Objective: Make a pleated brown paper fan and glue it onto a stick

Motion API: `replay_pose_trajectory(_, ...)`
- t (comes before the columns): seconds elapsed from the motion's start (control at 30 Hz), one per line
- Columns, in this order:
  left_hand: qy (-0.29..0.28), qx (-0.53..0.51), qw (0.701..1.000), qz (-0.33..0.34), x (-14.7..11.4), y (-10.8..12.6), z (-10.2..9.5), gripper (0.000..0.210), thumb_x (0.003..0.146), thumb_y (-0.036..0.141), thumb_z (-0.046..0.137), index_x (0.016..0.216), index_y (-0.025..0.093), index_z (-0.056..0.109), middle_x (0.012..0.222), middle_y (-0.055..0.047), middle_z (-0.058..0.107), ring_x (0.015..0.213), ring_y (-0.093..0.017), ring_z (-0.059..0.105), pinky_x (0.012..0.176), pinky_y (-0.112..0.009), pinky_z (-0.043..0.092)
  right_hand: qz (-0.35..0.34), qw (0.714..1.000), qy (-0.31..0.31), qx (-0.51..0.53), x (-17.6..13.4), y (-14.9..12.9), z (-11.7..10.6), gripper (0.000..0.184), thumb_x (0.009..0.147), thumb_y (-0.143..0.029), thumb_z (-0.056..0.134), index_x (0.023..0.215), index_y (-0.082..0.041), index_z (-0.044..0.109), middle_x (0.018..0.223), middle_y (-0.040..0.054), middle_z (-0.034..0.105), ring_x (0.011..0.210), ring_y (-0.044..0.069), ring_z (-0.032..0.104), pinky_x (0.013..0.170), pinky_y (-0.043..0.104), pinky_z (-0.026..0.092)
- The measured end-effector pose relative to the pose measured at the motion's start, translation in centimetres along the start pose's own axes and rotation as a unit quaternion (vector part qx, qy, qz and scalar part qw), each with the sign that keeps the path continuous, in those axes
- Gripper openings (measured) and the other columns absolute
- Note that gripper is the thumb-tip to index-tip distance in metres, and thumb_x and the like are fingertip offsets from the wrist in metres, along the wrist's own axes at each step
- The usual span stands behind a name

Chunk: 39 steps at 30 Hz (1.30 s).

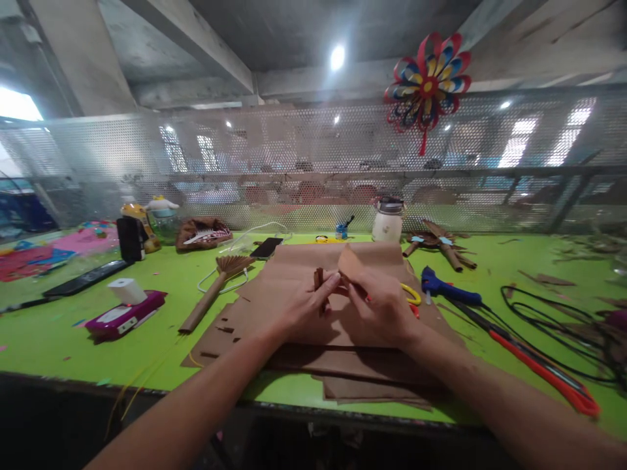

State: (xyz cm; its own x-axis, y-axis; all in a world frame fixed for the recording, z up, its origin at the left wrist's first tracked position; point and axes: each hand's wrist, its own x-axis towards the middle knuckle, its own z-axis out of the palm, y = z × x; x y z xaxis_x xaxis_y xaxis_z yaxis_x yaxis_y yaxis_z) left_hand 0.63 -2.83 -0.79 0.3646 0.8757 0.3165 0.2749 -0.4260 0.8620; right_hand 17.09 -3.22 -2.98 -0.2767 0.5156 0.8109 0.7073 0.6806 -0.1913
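Observation:
My left hand is closed on a small dark-brown folded paper strip above the stack of brown kraft paper. Just beside it, my right hand pinches a lighter brown piece of paper that points upward. The fingertips of both hands nearly meet; whether the two papers touch is hidden. Partly under my right hand lies a pair of scissors, its yellow handle showing.
On the right lie a blue glue gun, a red-handled tool and a black cable. A rolled paper stick with a pleated fan and a purple device are on the left. A jar stands behind the paper.

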Motion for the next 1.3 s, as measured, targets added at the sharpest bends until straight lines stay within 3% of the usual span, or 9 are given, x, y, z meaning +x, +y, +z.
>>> replay_pose_trajectory(0.17,-0.025,-0.045,0.997,-0.057,-0.1,-0.6,0.4,0.04,0.076,0.053,0.046,0.068,0.014,0.05,0.047,0.004,0.04,0.04,-0.006,0.034,0.039,-0.019,0.025,-0.047,0.998,-0.033,-0.033,-0.4,-0.6,1.1,0.02,0.084,-0.018,0.042,0.071,-0.015,0.057,0.067,0.0053,0.053,0.065,0.015,0.048,0.058,0.027,0.035)
replay_pose_trajectory(0.37,0.011,-0.156,0.98,-0.123,0.5,-1.9,-0.3,0.031,0.072,0.043,0.055,0.064,0.016,0.043,0.047,0.008,0.034,0.037,-0.004,0.027,0.036,-0.019,0.017,-0.027,0.996,-0.058,0.068,-0.2,-1.2,1.2,0.016,0.084,-0.025,0.048,0.084,-0.017,0.061,0.074,0.0052,0.056,0.07,0.015,0.05,0.065,0.027,0.04)
replay_pose_trajectory(0.57,-0.063,-0.178,0.974,-0.128,0.4,-2.0,-0.8,0.027,0.071,0.035,0.059,0.063,0.016,0.042,0.052,0.006,0.039,0.04,-0.003,0.031,0.037,-0.017,0.017,0.079,0.99,0.079,0.091,1.7,1.4,-1.7,0.013,0.079,-0.025,0.054,0.084,-0.017,0.063,0.088,0.0087,0.061,0.084,0.019,0.053,0.074,0.033,0.043)
replay_pose_trajectory(0.6,-0.076,-0.181,0.971,-0.135,0.4,-1.9,-0.7,0.025,0.07,0.035,0.06,0.065,0.015,0.044,0.054,0.006,0.041,0.042,-0.003,0.033,0.038,-0.017,0.02,0.114,0.986,0.071,0.102,2.0,2.1,-2.0,0.019,0.075,-0.029,0.057,0.088,-0.016,0.062,0.091,0.0094,0.061,0.084,0.019,0.054,0.074,0.034,0.043)
replay_pose_trajectory(0.67,-0.096,-0.19,0.966,-0.144,0.3,-1.7,-0.6,0.024,0.069,0.034,0.061,0.068,0.015,0.047,0.056,0.005,0.043,0.045,-0.004,0.038,0.041,-0.017,0.025,0.188,0.966,-0.019,0.176,2.3,3.2,-2.2,0.031,0.071,-0.034,0.061,0.095,-0.015,0.062,0.088,0.009,0.063,0.077,0.018,0.057,0.07,0.033,0.045)
replay_pose_trajectory(0.77,-0.112,-0.192,0.963,-0.154,0.3,-1.6,-0.3,0.026,0.069,0.036,0.062,0.068,0.015,0.047,0.056,0.005,0.042,0.046,-0.005,0.039,0.044,-0.019,0.031,0.264,0.899,-0.159,0.311,2.1,3.7,-2.1,0.036,0.066,-0.033,0.065,0.097,-0.014,0.062,0.079,0.0061,0.065,0.071,0.017,0.058,0.065,0.03,0.046)
replay_pose_trajectory(0.9,-0.091,-0.172,0.974,-0.115,0.5,-1.8,-0.3,0.027,0.07,0.038,0.06,0.068,0.014,0.047,0.057,0.004,0.044,0.049,-0.006,0.038,0.044,-0.018,0.026,0.314,0.809,-0.201,0.454,1.4,3.3,-1.6,0.027,0.063,-0.028,0.068,0.085,-0.015,0.062,0.076,0.0034,0.065,0.066,0.015,0.059,0.061,0.028,0.045)
replay_pose_trajectory(1.07,-0.044,-0.141,0.988,-0.053,0.7,-2.0,-0.8,0.025,0.07,0.035,0.062,0.066,0.013,0.05,0.054,0.004,0.043,0.049,-0.005,0.034,0.045,-0.02,0.02,0.339,0.808,-0.167,0.453,0.9,3.2,-0.9,0.024,0.061,-0.032,0.069,0.076,-0.015,0.062,0.066,0.001,0.062,0.058,0.013,0.055,0.054,0.025,0.041)
replay_pose_trajectory(1.3,-0.034,-0.144,0.988,-0.045,0.7,-1.5,-0.7,0.022,0.069,0.031,0.063,0.064,0.014,0.052,0.051,0.005,0.041,0.048,-0.005,0.034,0.048,-0.022,0.023,0.345,0.798,-0.201,0.451,0.8,2.6,-0.7,0.022,0.06,-0.032,0.069,0.063,-0.014,0.057,0.053,-0.004,0.051,0.049,0.008,0.043,0.048,0.022,0.032)
